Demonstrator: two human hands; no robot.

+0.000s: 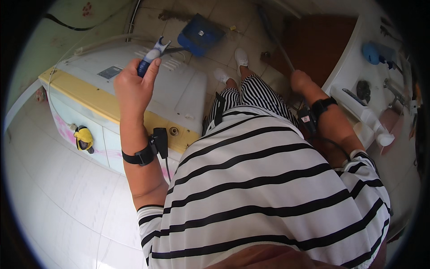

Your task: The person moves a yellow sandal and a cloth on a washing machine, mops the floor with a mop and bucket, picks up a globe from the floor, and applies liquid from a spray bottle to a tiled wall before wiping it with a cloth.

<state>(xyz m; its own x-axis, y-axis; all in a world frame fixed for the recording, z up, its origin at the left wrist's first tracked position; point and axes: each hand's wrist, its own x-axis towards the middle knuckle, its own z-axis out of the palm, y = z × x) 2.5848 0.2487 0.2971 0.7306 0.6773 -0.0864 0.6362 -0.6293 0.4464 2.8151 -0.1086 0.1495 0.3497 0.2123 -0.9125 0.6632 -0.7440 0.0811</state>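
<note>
My left hand (pixel 136 79) is closed around the blue grip of a long handle (pixel 153 57) with a forked grey-blue tip. That handle leads to a blue dustpan (pixel 191 38) on the tiled floor, ahead of my feet. In my right hand (pixel 300 80) is a slim grey pole (pixel 284 55). It slants up and forward in the picture towards a dark, blurred end (pixel 263 16), perhaps a broom head. Both wrists wear black straps with small devices.
A white appliance (pixel 188 84) with a yellow edge stands at my left. To my right are a white washbasin (pixel 346 53), a brown panel (pixel 312 43), a white bottle (pixel 356 104) and a tap (pixel 393 90). Dark dirt (pixel 174 15) and a yellow scrap (pixel 232 28) lie on the floor.
</note>
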